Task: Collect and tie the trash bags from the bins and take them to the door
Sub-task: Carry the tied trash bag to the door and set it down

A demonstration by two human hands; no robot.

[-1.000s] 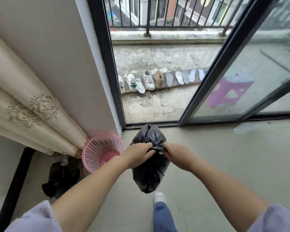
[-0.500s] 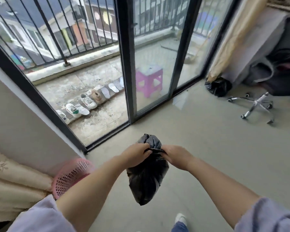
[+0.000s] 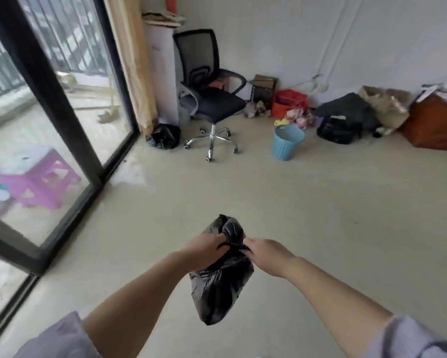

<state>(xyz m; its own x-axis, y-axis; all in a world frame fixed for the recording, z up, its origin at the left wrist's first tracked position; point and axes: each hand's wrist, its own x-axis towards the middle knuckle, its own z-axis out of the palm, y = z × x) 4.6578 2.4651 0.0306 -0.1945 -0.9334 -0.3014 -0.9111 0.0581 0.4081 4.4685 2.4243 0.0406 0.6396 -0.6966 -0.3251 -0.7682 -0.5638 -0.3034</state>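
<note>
A small black trash bag (image 3: 221,285) hangs in the air in front of me, bulging below its pinched neck. My left hand (image 3: 204,250) grips the neck from the left and my right hand (image 3: 265,253) grips it from the right, with a thin twisted strand stretched between them. The bag's loose top sticks up between the hands. A second black trash bag (image 3: 164,136) lies on the floor by the curtain at the glass door. A blue slatted bin (image 3: 287,142) stands on the floor further right.
A black office chair (image 3: 209,99) on castors stands between the far bag and the blue bin. Red crate (image 3: 289,103), dark bags (image 3: 343,120) and a wooden cabinet (image 3: 436,122) line the far wall. Sliding glass doors (image 3: 62,120) run along the left, with a purple stool (image 3: 40,179) outside.
My view has swung right, from the balcony door and pink bin to the room's far side. Both hands still hold the black bag's neck, in much the same grip.
</note>
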